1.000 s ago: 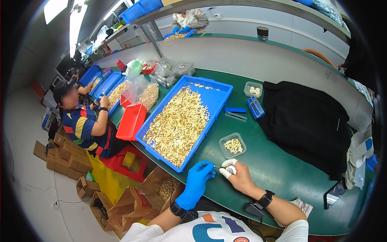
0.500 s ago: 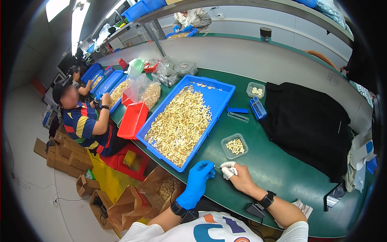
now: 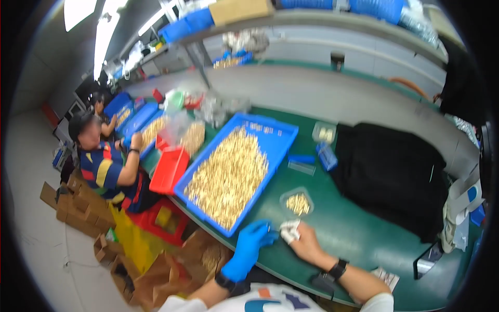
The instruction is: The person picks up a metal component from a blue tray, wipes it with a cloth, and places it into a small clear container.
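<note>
My left hand (image 3: 250, 246), in a blue glove, is closed near the table's front edge with its fingertips pinched. Facing it, my right hand (image 3: 304, 241) has white coverings on its fingertips and is closed too. A thin dark piece shows faintly between the two sets of fingertips; blur hides its kind and which hand grips it. Just beyond them stands a small clear container (image 3: 297, 202) holding small brass-coloured cylindrical pieces. To the left, a large blue tray (image 3: 276, 151) holds a wide heap of similar brass-coloured pieces (image 3: 226, 179).
Beside the tray sit a red bin (image 3: 170, 170) and a plastic bag of pieces (image 3: 193, 136). A blue case (image 3: 327, 156), a clear tub (image 3: 324, 133) and black cloth (image 3: 392, 179) lie to the right. A co-worker (image 3: 109, 156) sits at the left; a paper sack (image 3: 171, 275) stands below.
The view has tilted upward and blurred, so the table sits lower in the picture. My hands stay together at the table's front edge, fingertips still close to each other.
</note>
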### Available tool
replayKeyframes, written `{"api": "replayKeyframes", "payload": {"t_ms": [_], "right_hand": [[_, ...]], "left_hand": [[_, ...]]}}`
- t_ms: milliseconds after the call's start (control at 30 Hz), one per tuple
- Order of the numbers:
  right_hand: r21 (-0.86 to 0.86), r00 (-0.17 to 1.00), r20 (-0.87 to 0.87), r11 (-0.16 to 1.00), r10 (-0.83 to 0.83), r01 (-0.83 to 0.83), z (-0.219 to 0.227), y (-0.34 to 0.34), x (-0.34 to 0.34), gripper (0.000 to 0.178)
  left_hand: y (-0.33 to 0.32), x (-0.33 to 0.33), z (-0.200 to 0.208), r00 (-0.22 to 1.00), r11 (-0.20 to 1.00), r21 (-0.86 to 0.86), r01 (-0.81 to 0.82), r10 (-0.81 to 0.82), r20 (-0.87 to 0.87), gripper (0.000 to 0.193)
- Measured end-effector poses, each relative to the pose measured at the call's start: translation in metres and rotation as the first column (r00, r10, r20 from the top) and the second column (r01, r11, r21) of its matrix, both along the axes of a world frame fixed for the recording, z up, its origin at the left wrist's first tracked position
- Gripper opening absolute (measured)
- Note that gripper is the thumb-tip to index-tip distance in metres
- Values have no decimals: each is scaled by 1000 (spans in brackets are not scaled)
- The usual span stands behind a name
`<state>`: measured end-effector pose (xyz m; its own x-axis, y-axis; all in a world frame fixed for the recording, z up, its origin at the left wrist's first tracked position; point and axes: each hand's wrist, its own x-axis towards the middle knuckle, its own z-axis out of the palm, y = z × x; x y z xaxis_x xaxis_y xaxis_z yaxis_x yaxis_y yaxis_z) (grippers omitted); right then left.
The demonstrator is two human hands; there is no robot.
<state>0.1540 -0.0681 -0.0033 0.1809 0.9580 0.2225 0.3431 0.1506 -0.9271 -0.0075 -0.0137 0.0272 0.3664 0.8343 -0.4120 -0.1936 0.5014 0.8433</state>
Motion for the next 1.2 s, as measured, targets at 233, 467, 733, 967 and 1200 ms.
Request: {"api": "replayKeyframes", "payload": {"t_ms": [233,467,733,967,1200], "right_hand": [[-6,1000,-11,1000,-11,11,10,9,4,15],[88,987,159,996,11,-25,8,9,11,15],[128,950,311,991,-9,-33,7,5,8,18],[177,961,263,975,83,-133,3,8,11,16],[202,951,297,967,89,-153,7,9,10,20]], "left_hand": [[16,-2,-13,997,997,10,76,-76,9,21],[15,-2,-20,995,995,34,96,-97,35,16],[11,-1,-24,979,938,308,158,-108,-171,18],[20,-13,-18,953,946,160,282,-257,-159,16],[18,-17,-20,958,954,133,270,-251,-140,16]]}}
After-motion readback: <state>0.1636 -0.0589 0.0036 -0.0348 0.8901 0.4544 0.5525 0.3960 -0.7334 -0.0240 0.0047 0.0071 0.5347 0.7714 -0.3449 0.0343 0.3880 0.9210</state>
